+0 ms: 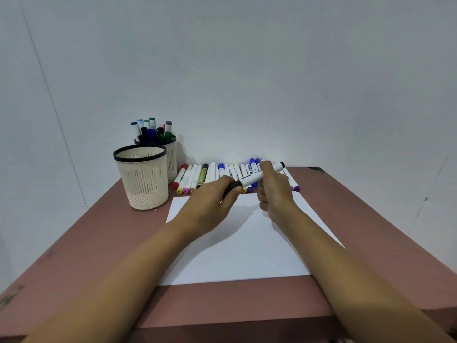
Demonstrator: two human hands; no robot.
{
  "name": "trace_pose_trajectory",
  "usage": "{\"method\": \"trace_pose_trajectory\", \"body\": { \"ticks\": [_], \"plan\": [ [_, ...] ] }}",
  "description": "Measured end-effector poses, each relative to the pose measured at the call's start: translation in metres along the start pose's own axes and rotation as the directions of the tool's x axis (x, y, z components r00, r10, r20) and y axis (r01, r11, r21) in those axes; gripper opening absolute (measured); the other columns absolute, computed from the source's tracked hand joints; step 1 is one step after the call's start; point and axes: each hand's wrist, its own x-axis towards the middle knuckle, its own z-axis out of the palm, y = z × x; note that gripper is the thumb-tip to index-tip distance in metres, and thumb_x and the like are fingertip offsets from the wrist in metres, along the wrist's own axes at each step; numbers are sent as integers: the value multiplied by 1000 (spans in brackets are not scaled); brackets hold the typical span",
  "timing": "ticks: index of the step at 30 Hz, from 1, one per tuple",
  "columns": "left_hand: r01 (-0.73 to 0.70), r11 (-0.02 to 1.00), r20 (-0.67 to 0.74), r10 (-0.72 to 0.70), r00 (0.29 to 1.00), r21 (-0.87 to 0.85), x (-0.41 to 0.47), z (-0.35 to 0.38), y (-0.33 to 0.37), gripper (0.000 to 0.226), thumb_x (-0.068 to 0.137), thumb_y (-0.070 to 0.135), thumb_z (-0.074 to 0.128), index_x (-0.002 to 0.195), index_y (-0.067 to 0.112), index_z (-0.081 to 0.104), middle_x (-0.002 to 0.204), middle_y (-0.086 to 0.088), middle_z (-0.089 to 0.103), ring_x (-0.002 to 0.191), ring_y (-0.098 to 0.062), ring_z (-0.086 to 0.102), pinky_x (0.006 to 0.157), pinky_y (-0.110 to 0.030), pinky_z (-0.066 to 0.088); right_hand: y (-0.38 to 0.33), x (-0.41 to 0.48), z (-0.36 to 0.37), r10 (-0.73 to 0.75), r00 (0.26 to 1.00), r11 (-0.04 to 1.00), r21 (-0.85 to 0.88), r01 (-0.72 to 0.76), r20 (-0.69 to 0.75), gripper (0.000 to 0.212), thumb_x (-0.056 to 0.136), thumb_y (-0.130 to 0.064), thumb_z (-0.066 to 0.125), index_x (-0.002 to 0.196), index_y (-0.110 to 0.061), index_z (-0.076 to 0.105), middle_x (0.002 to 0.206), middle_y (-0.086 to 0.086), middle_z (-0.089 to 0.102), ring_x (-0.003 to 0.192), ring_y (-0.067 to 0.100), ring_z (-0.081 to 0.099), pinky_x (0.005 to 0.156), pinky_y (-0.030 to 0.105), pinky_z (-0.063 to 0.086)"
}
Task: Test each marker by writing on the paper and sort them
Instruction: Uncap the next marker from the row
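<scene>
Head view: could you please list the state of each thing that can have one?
White marker with black cap: capped, held.
Left hand: grips the cap.
Right hand: grips the barrel.
White paper sheet: flat, unmarked.
Far cream cup: holds markers.
Near cream slotted cup: no markers showing.

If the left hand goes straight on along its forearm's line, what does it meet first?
Probably the row of markers lying past the far edge of the paper. The left hand, which grips the black cap of the held marker, seems raised above the paper, so it may pass over them.
</scene>
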Motion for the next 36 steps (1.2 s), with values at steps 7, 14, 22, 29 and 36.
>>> {"method": "trace_pose_trajectory", "body": {
  "ticks": [7, 14, 22, 29, 36],
  "plan": [
    [144, 939, -50, -168, 985, -312, 1, 4, 19, 31, 99, 27, 42, 76, 10, 54, 51, 8, 39, 45, -6, 39, 46, -16, 27, -2, -10, 7, -45, 997, 986, 160, 54, -62, 31, 91, -21, 40, 60, -16, 38, 49, -4, 22, 30, 8, 17, 37, 16, 16],
    [376, 641, 208, -325, 923, -669, 5, -1, 20, 36, 100, 31, 40, 79, 7, 54, 41, 11, 34, 38, -7, 28, 41, -19, 25, 1, -11, 8, -120, 990, 981, 144, 130, -78, 36, 93, -23, 42, 58, -19, 39, 48, -5, 25, 32, 6, 20, 36, 18, 18],
    [356, 573, 82, -447, 891, -738, 13, -10, 2, 11, 93, 20, 57, 86, 12, 61, 50, 7, 53, 50, -9, 54, 51, -23, 45, 2, 5, -3, -51, 997, 995, -81, 55, 52, 36, 93, -53, 50, 83, -19, 56, 71, -1, 49, 66, 13, 51, 60, 28, 47],
    [242, 623, -127, -487, 864, -744, 18, -28, -9, 10, 89, 16, 63, 80, 17, 59, 84, -3, 65, 84, -23, 66, 74, -37, 58, 28, 18, -8, -366, 930, 791, -512, 335, 42, 31, 95, -20, 42, 66, -16, 49, 69, 1, 48, 69, 20, 44, 56, 27, 35],
    [176, 960, -310, -239, 920, -218, 48, -59, -15, 21, 91, 21, 60, 108, 14, 51, 92, 5, 61, 83, -8, 60, 64, -13, 45, 56, 24, -3, -190, 891, 140, -887, 441, 413, 45, 99, -39, 37, 140, -21, 45, 145, 1, 41, 137, 21, 29, 112, 42, 26]
  ]
}}
